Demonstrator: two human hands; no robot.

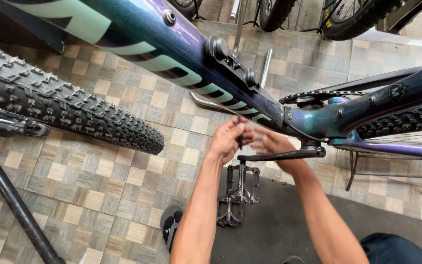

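From the head camera, the left hand (226, 140) is pinching a thin dark tool (240, 139), fingers closed on it, just beside the crank arm (282, 155) end, while the blurred right hand (274, 144) is hovering with fingers spread apart. The crank arm is sitting bare under the iridescent bike frame (181, 58); two black pedals (239, 193) are lying unmounted on the floor below, so fitting seems yet to be done.

**Inspection: Packages, Labels, Signs, Screens**

No packages, signs or screens observed. Markings found on the bicycle only. Large pale mint-green lettering decal (172, 66) runs along the dark iridescent blue-purple down tube, from upper left toward the crank. Small round dark emblem (396, 92) with light outline sits on the seat tube at right. Yellow tyre marking (329, 17) shows at top edge.
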